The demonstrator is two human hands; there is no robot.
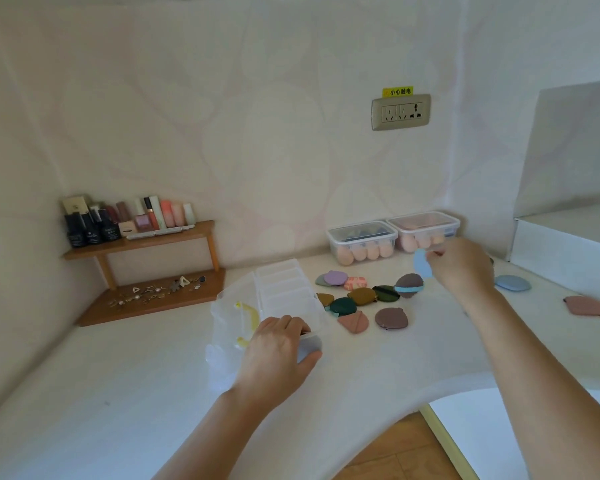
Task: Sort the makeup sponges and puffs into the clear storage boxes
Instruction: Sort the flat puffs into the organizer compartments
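Note:
Several flat puffs (pixel 361 296) in purple, green, mustard, brown and pink lie scattered mid-table. My right hand (pixel 459 268) pinches a light blue puff (pixel 422 264) just in front of two lidded clear boxes (pixel 362 241) holding peach egg sponges. My left hand (pixel 278 348) grips the near end of a clear divided storage box (pixel 284 285), its fingers curled over a grey-white puff (pixel 309 344) at that end. The box's open lid (pixel 229 306) lies to its left.
A blue puff (pixel 512 283) and a pink puff (pixel 586 305) lie at the far right. A wooden shelf (pixel 146 244) with bottles and small jewellery stands at back left. A white box (pixel 568 244) sits at the right. A wall socket (pixel 400 111) is above.

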